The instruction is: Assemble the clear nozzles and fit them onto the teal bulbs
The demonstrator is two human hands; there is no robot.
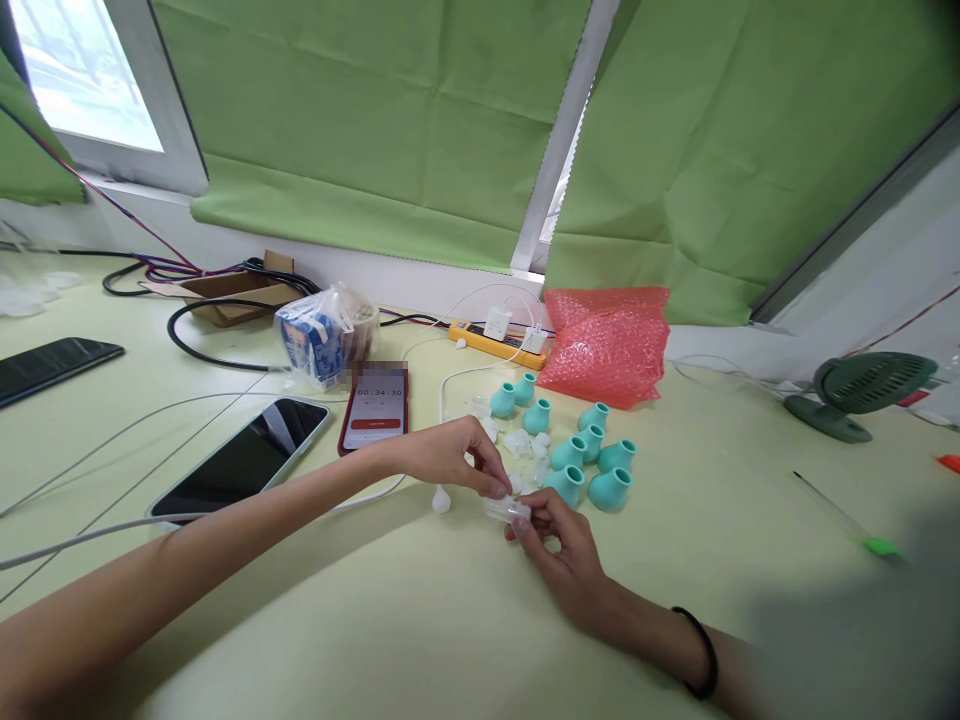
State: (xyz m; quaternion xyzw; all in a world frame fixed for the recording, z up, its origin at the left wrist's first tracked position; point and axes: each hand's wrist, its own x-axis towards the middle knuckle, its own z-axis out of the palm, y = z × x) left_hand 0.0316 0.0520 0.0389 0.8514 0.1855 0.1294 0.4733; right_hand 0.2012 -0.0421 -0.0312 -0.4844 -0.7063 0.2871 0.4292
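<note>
My left hand (457, 455) reaches in from the left and pinches one end of a small clear plastic piece (508, 510) on the table. My right hand (562, 545), with a black band on its wrist, grips the same piece from below with curled fingers. Just behind my hands lie several teal cone-shaped caps (592, 460) and a scatter of small white plastic bits (525, 445). One white bulb-shaped piece (442, 499) stands alone left of my hands.
A red-cased phone (374, 408) showing a timer and a dark phone (244, 455) lie at the left, with white cables crossing. A bagged carton (319, 340), an orange power strip (499, 345), red bubble wrap (607, 340), a green fan (862, 390) and a green-tipped pen (847, 520) stand around.
</note>
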